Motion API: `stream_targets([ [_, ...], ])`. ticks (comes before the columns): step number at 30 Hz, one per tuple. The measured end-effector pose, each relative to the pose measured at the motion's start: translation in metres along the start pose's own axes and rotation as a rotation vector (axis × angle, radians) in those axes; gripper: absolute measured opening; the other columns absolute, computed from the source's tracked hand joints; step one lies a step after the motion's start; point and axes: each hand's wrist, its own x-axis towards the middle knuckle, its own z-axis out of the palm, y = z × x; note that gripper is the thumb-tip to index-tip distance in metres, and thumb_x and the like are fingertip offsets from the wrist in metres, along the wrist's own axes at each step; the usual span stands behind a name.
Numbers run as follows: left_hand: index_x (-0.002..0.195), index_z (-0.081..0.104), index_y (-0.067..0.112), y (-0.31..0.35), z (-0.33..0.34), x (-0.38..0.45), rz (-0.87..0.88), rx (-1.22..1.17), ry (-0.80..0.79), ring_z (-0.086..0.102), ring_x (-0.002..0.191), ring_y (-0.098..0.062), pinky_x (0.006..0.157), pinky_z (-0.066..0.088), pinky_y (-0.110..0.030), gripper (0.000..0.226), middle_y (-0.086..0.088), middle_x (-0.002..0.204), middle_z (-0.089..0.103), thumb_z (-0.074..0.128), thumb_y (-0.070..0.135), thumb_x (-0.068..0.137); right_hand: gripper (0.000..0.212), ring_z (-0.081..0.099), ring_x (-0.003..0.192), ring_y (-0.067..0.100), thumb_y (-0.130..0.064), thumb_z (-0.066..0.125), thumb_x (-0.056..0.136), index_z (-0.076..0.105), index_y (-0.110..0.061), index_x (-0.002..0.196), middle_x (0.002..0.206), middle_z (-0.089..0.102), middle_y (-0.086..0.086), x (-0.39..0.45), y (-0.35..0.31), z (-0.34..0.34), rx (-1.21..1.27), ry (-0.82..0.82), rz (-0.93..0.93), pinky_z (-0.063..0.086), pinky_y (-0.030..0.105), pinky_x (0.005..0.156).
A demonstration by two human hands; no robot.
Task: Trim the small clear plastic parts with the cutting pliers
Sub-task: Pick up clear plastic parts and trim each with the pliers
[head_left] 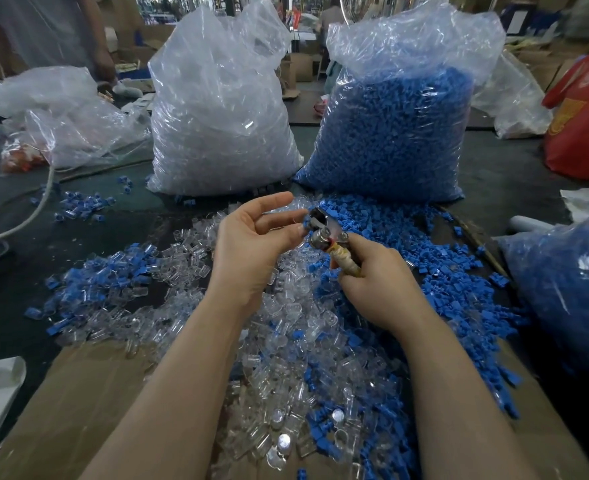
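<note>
The cutting pliers (327, 233) sit at the centre of the view, gripped by the right hand (372, 282), whose fingers curl round handles wrapped in worn yellowish tape with a bit of red at the neck; the steel head is dull grey, points toward ten o'clock and meets the fingertips of the left hand (251, 251). That left hand is held palm-up with fingers loosely bent, thumb and forefinger closing toward the pliers' tip; whether a clear part is pinched there is too blurred to tell. Below the hands, from about five to nine o'clock, lies a loose heap of small clear plastic parts (286, 375), glassy little caps with rounded ends, mixed with small blue parts (442, 271) that spread thickly toward three o'clock. The heap rests on a dark table (16, 237) partly covered by brown cardboard (78, 393) at seven o'clock. At twelve o'clock stands a tall clear bag (220, 109) full of clear pieces, and just beside it at one o'clock a bag of blue pieces (397, 133). A red bag (584, 119) stands at two o'clock, crumpled empty plastic bags (61, 109) at ten, and a cluttered workshop behind.
</note>
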Motion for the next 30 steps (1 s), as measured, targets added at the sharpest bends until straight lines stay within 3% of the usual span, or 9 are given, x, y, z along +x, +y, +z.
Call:
stream_targets([
  [4,0.107,0.067,0.010,0.000,-0.006,0.004,-0.093,-0.108,0.058,0.074,0.089,-0.017,0.074,0.058,-0.022,0.037,-0.005,0.094,0.077,0.074,-0.004,0.074,0.018,0.046,0.061,0.014,-0.015,0.055,0.081,0.041,-0.027,0.077,0.068,0.052,-0.005,0.002,0.001,0.003,-0.076,0.047,0.027,0.031,0.032,0.049],
  [9,0.091,0.068,0.002,0.005,-0.049,0.018,-0.291,-0.690,0.323,0.072,0.071,-0.013,0.071,0.058,-0.021,0.007,-0.007,0.076,0.072,0.065,0.007,0.086,0.014,0.038,0.056,0.016,-0.026,0.057,0.085,0.043,-0.024,0.088,0.067,0.041,-0.008,0.005,0.010,-0.001,-0.348,0.221,0.174,0.021,0.030,0.048],
  [12,0.083,0.066,0.004,0.008,-0.083,0.020,-0.312,-1.059,0.520,0.068,0.069,-0.012,0.076,0.058,-0.020,0.010,-0.006,0.076,0.068,0.067,0.012,0.089,0.014,0.036,0.053,0.015,-0.027,0.057,0.086,0.045,-0.020,0.089,0.067,0.042,-0.004,0.004,0.015,-0.002,-0.464,0.248,0.353,0.021,0.029,0.047],
  [16,0.096,0.058,-0.001,0.006,-0.115,0.018,-0.235,-1.341,0.713,0.066,0.051,-0.017,0.056,0.058,-0.020,0.017,-0.011,0.067,0.067,0.061,0.015,0.096,0.017,0.035,0.053,0.017,-0.027,0.059,0.086,0.045,-0.018,0.089,0.070,0.044,0.000,0.002,0.021,-0.004,-0.508,0.202,0.528,0.024,0.029,0.050],
  [18,0.104,0.057,-0.003,0.006,-0.123,0.017,-0.172,-1.431,0.770,0.067,0.048,-0.019,0.047,0.057,-0.024,0.021,-0.016,0.081,0.072,0.056,0.017,0.099,0.019,0.033,0.055,0.017,-0.028,0.060,0.087,0.045,-0.018,0.089,0.081,0.051,0.003,0.002,0.022,-0.004,-0.507,0.156,0.564,0.028,0.030,0.054],
  [21,0.105,0.051,-0.005,0.005,-0.127,0.017,-0.118,-1.455,0.805,0.072,0.061,-0.020,0.048,0.057,-0.026,0.031,-0.018,0.105,0.073,0.050,0.026,0.103,0.019,0.034,0.055,0.018,-0.029,0.061,0.087,0.045,-0.019,0.089,0.091,0.052,0.005,0.002,0.021,-0.003,-0.516,0.097,0.590,0.033,0.032,0.058],
  [24,0.107,0.055,-0.001,0.004,-0.118,0.017,-0.233,-1.112,0.658,0.072,0.061,-0.016,0.058,0.057,-0.021,0.032,-0.009,0.095,0.073,0.054,0.031,0.100,0.019,0.037,0.056,0.019,-0.027,0.062,0.085,0.046,-0.019,0.086,0.084,0.049,0.003,0.003,0.020,-0.002,-0.508,0.075,0.583,0.034,0.032,0.057],
  [26,0.101,0.065,0.009,0.004,-0.103,0.017,-0.309,-0.622,0.490,0.070,0.064,-0.009,0.060,0.056,-0.019,0.020,-0.001,0.086,0.073,0.061,0.028,0.095,0.023,0.039,0.056,0.018,-0.027,0.063,0.085,0.044,-0.019,0.079,0.077,0.047,0.001,0.004,0.019,-0.002,-0.515,0.055,0.589,0.032,0.030,0.053],
  [30,0.095,0.072,0.023,0.004,-0.064,0.012,-0.284,0.419,0.095,0.068,0.073,-0.005,0.063,0.048,-0.018,0.009,0.010,0.082,0.074,0.072,0.021,0.086,0.029,0.041,0.057,0.018,-0.026,0.063,0.086,0.038,-0.021,0.073,0.076,0.046,0.001,0.006,0.019,-0.004,-0.502,0.029,0.587,0.036,0.031,0.056],
])
